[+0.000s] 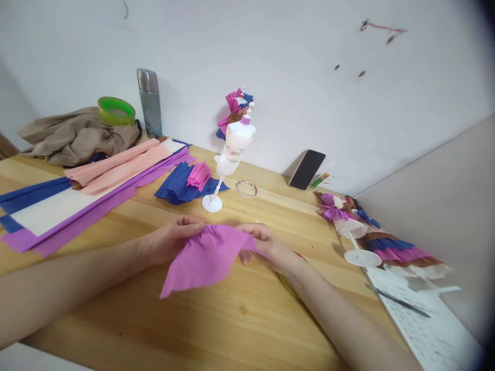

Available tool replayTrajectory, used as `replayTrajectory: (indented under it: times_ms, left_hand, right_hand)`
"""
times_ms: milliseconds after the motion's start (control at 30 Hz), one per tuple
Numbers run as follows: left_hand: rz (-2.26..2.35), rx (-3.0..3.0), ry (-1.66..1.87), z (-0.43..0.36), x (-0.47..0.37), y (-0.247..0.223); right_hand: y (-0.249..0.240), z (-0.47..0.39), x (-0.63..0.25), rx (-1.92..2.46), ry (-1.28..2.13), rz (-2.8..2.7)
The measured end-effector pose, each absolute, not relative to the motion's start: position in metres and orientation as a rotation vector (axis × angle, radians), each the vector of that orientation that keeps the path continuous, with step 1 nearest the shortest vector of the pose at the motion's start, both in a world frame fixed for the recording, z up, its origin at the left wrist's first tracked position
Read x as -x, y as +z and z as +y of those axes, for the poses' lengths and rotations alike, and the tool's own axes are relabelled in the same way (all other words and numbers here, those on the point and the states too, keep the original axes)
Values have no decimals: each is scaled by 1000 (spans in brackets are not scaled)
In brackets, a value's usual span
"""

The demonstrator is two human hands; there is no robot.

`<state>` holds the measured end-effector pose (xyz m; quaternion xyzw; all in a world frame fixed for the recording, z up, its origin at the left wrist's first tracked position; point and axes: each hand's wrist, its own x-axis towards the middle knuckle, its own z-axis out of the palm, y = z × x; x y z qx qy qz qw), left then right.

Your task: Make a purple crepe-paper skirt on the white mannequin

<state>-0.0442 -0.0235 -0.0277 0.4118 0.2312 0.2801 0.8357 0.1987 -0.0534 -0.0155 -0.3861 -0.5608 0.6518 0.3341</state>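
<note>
A sheet of purple crepe paper (207, 260) hangs between my two hands above the table, its upper edge gathered into small folds. My left hand (176, 237) pinches the gathered edge at its left end. At the other end, my right hand (261, 245) has its fingers closed on the same paper. Just beyond them stands a small white dress-form mannequin (235, 141) on a round base, with a purple band at its neck. Beside its base lie pleated blue crepe paper (176, 183) and a pleated pink piece (199, 175).
Crepe paper strips (119, 167) lie at left, near a brown cloth (77, 136), a tape roll (116, 111) and a flask (150, 103). A phone (307, 169) leans on the wall. Dressed mannequins (361, 257) and a pen (402, 301) on paper are at right.
</note>
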Motion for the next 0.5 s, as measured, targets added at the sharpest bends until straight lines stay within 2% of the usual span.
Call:
replayTrajectory:
  times_ms: [233, 500]
  left_hand:
    - [416, -863, 597, -24, 45, -32]
    - [291, -908, 552, -23, 42, -30]
  right_hand:
    - [-17, -61, -187, 955, 1745, -1515]
    - [-17, -65, -185, 1004, 1524, -1601]
